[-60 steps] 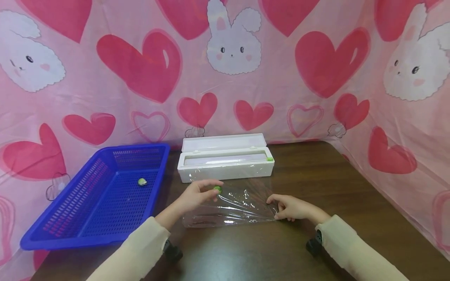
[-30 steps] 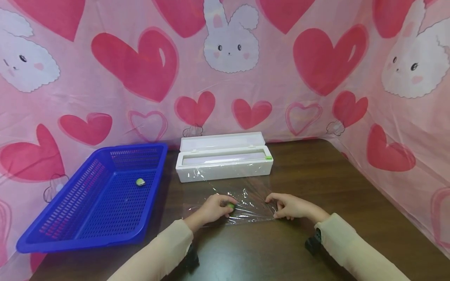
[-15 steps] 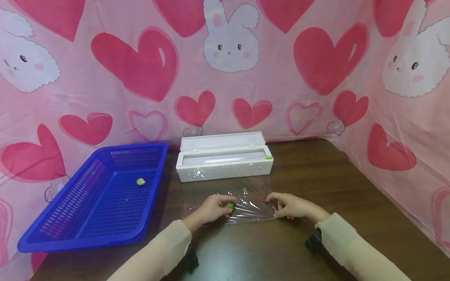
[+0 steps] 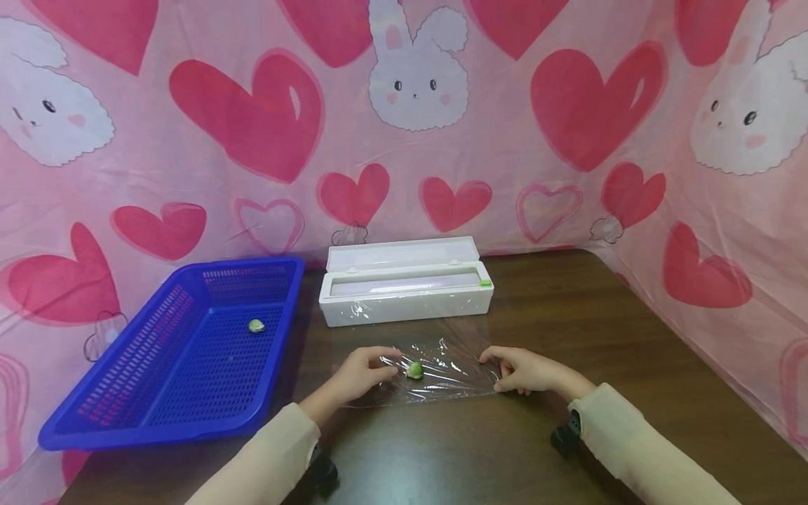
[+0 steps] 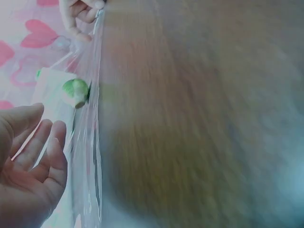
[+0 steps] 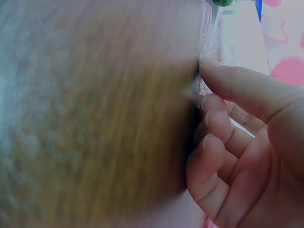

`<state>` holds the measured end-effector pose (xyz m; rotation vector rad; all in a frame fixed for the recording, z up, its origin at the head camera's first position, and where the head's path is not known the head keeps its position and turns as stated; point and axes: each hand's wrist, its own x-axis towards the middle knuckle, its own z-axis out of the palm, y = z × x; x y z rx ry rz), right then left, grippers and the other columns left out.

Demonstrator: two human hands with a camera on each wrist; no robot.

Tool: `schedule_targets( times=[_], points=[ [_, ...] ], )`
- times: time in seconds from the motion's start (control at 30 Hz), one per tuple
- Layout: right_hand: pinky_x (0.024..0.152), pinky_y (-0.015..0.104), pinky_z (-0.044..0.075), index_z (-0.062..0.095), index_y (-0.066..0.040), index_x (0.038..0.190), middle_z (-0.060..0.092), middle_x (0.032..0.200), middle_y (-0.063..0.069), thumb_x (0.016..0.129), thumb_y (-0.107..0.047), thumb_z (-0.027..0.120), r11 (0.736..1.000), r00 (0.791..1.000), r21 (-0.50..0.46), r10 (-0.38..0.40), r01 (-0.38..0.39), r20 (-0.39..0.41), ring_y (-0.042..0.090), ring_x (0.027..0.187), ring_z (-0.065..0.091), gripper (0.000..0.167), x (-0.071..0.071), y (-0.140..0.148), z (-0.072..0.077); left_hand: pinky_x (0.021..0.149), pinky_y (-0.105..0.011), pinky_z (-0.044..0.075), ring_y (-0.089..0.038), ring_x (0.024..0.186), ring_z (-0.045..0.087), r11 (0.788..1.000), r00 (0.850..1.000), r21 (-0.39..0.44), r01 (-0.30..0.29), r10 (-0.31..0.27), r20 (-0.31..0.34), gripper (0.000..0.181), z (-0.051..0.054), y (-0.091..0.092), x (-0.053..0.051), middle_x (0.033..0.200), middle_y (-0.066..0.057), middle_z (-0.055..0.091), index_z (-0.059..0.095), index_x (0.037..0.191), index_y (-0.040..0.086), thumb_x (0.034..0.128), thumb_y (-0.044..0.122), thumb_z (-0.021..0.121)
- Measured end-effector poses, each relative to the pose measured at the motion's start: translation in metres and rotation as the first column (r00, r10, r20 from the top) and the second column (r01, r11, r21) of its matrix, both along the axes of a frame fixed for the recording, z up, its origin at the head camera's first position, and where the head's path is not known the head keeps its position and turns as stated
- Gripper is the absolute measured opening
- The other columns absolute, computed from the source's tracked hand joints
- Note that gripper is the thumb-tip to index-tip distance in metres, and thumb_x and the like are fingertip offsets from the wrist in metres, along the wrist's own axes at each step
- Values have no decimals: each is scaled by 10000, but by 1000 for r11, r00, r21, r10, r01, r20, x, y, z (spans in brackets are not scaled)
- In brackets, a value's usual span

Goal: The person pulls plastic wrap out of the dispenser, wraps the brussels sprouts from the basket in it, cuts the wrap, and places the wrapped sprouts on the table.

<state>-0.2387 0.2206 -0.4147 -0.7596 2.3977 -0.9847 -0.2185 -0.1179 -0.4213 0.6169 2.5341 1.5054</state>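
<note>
A Brussels sprout [image 4: 414,370], green with a pale stem end, rests on a sheet of cling film [image 4: 451,358] pulled out over the table. Just left of the sprout is my left hand [image 4: 361,374], its thumb and fingers apart with nothing between them. In the left wrist view, a gap separates that hand [image 5: 31,164] from the sprout [image 5: 76,92]. My right hand [image 4: 525,371] pinches the film's near right corner, drawing creases across it. The right wrist view shows the thumb of this hand [image 6: 251,142] at the film's edge.
Behind the film stands a white cling film dispenser [image 4: 407,305] with its lid up and a green slider [image 4: 485,283] at the right end. To the left, a blue plastic basket [image 4: 170,438] holds another Brussels sprout [image 4: 255,326]. A pink patterned cloth [image 4: 492,140] hangs behind.
My left hand carried the sprout right and down onto the film, then let it go and drew back to the left. The right hand has kept its pinch on the film corner.
</note>
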Motion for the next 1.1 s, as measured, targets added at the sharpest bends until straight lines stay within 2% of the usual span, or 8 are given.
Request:
schedule_targets(
  times=[0.13, 0.3, 0.37, 0.5, 0.63, 0.87, 1.1],
  points=[
    [421, 264, 392, 477, -76, 1223, 479, 619, 5, 835, -77, 669, 1000, 1000, -10, 9, -9, -4, 116, 455, 418, 433, -1, 0, -1, 582, -287, 449, -138, 709, 543, 999, 999, 2, -34, 34, 1, 261, 1, -8, 5, 1052, -132, 629, 640, 1103, 8, 848, 60, 647],
    [424, 260, 395, 475, -76, 1227, 481, 617, -6, 838, -79, 665, 1000, 1000, -5, 9, -9, -6, 109, 454, 419, 433, 0, 1, -1, 690, -356, 472, -271, 865, 588, 997, 997, 6, -79, 79, -20, 238, 1, -19, 12, 1066, -185, 623, 631, 1079, -44, 844, -10, 626],
    [426, 261, 398, 472, -77, 1229, 482, 617, -10, 841, -79, 662, 1000, 1000, -4, 10, -10, -7, 107, 455, 421, 433, 0, 1, -1, 741, -382, 473, -294, 909, 592, 996, 996, 1, -88, 88, -28, 228, 1, -24, 15, 1064, -176, 626, 633, 1071, -44, 846, -10, 624],
    [425, 266, 401, 470, -83, 1213, 484, 622, -1, 840, -69, 660, 1000, 1000, -4, 10, -10, -12, 110, 455, 424, 418, 1, 0, -1, 807, -412, 458, -254, 929, 592, 996, 995, -27, -88, 87, -37, 218, -2, -37, 19, 1035, -108, 643, 648, 1065, 4, 853, 56, 641],
    [407, 252, 390, 479, -93, 1105, 486, 613, 14, 824, -61, 675, 1000, 1000, -13, 13, -14, -26, 120, 448, 424, 344, 1, -1, -1, 822, -442, 451, -248, 924, 589, 996, 996, -45, -80, 78, -42, 217, -4, -48, 23, 1006, -101, 650, 650, 1065, 23, 856, 82, 643],
    [395, 247, 376, 513, -94, 897, 461, 581, -36, 825, -62, 668, 999, 997, -9, 41, -42, -60, 98, 449, 420, 174, 2, -1, -1, 751, -348, 470, -224, 863, 592, 993, 994, -85, -85, 79, -77, 213, -5, -61, 30, 956, -88, 662, 655, 1038, 13, 835, 74, 666],
    [396, 238, 362, 564, -111, 785, 440, 562, -61, 840, -71, 651, 998, 996, -4, 61, -62, -60, 78, 452, 407, 110, 2, 0, -1, 781, -405, 461, -238, 875, 592, 987, 988, -134, -88, 69, -141, 178, -9, -70, 35, 952, -61, 653, 674, 992, 36, 818, 74, 685]
  ],
)
